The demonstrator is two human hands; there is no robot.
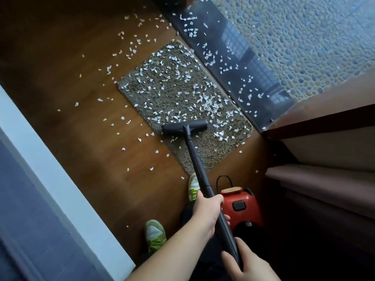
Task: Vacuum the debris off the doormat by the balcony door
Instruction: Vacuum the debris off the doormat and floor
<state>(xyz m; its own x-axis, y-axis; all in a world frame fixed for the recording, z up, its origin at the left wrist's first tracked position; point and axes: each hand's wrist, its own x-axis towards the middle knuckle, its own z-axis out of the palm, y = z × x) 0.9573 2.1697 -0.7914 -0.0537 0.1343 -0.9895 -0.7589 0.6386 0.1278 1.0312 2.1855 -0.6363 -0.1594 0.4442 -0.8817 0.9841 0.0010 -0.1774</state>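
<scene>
A grey-brown doormat lies on the wooden floor beside the balcony door, strewn with white paper scraps. The black vacuum head rests on the mat's near part, with a mostly scrap-free strip of mat behind it. Its black wand runs back to me. My left hand grips the wand from the left. Lower on the tube, my right hand holds it near the bottom edge.
The red vacuum body sits on the floor right of my feet in green sneakers. More scraps dot the wood floor and the dark door sill. A wooden step rises at the right; a white wall edge runs at left.
</scene>
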